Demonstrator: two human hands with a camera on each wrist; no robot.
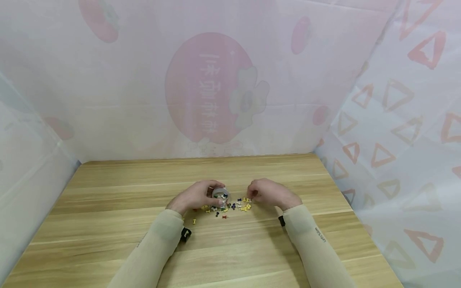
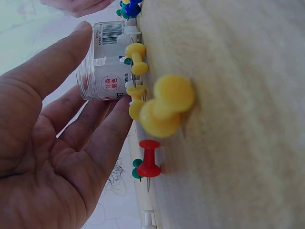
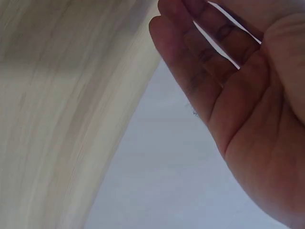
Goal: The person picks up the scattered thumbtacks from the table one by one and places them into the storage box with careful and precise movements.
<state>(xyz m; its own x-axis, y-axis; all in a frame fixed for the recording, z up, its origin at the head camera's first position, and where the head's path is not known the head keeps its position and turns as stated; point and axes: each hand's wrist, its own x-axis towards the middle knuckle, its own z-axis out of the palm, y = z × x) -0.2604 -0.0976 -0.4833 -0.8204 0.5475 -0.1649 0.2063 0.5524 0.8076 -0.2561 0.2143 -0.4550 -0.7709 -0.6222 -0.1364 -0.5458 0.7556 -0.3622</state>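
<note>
Steady the jar (image 2: pixel 106 62) with the left hand (image 1: pixel 195 195) curled round it; with right hand (image 1: pixel 271 193) fingers bent, pinch unclear, lift push pins (image 1: pixel 248 207) right of the jar by their heads.

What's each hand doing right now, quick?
Left hand: holding the clear jar.
Right hand: at the scattered push pins; can't tell whether it's open or pinching one.

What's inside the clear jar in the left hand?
Push pins, some dark, show in the clear jar; the left hand covers part of its side, and anything beneath those pins is hidden.
</note>
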